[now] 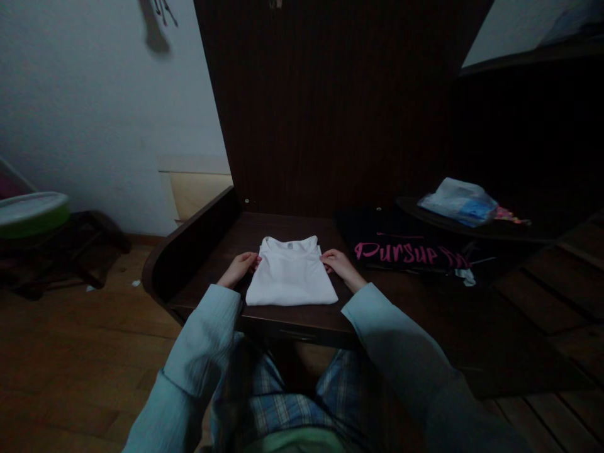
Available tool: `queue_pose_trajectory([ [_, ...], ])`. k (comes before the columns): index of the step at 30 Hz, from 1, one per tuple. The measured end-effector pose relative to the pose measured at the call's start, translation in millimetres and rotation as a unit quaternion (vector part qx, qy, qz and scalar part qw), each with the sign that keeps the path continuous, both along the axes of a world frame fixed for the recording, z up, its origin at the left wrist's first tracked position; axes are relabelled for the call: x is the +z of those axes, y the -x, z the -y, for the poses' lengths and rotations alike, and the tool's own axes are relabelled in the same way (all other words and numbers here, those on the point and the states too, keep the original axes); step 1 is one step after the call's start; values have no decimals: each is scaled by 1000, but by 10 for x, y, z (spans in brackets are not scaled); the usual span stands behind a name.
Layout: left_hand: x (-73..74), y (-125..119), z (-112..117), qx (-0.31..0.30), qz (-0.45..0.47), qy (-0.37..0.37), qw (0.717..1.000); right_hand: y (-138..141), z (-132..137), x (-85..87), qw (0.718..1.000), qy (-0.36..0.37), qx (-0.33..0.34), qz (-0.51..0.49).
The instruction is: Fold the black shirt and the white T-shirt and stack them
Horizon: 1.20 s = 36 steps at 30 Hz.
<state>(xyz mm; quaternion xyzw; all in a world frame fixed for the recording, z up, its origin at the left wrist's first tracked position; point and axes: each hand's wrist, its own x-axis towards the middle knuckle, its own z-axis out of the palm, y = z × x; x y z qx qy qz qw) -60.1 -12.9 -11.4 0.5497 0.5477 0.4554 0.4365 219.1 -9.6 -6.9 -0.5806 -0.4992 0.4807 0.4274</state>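
A white T-shirt [292,277], folded into a neat block with its collar at the far end, lies on the dark wooden desk [202,292]. My left hand [240,267] pinches the shirt's left edge between thumb and fingers. On the opposite side, my right hand [337,261] grips the right edge in the same way. Both hands rest low beside the shirt, just below its collar. The fingertips under the cloth are partly hidden.
To the right lies a dark garment [406,245] with pink lettering. Behind it, a plastic bag [460,201] sits on a dark curved shelf. A raised side board [189,233] borders the desk's left. A stool [85,245] holding a green-sided basin [35,214] stands far left.
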Motion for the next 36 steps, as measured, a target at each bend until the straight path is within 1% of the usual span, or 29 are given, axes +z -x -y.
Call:
queue_pose_trajectory([
  [4, -46, 36, 72, -5, 3, -5, 1000, -101, -6, -42, 997, 9, 60, -47],
  [7, -24, 20, 98, -11, 6, -11, 1000, -141, -38, -84, 995, 2, 76, -59],
  [13, 10, -21, 91, -2, -1, -13, 1000, -117, -78, -148, 996, -13, 71, -49],
  [16, 14, -23, 100, 8, -6, -8, 1000, -100, -64, -140, 996, -10, 66, -54],
  [20, 31, -30, 128, 4, -7, -8, 1000, -82, -43, -119, 996, -9, 59, -70],
  [25, 42, -30, 134, -7, -6, -10, 1000, -65, -43, -111, 996, -15, 54, -64],
  [29, 41, -29, 120, -6, 2, -14, 1000, -58, -38, -113, 996, -17, 56, -66],
  [36, 62, -27, 136, -4, 15, -20, 1000, -41, -22, -124, 997, -34, 41, -52],
])
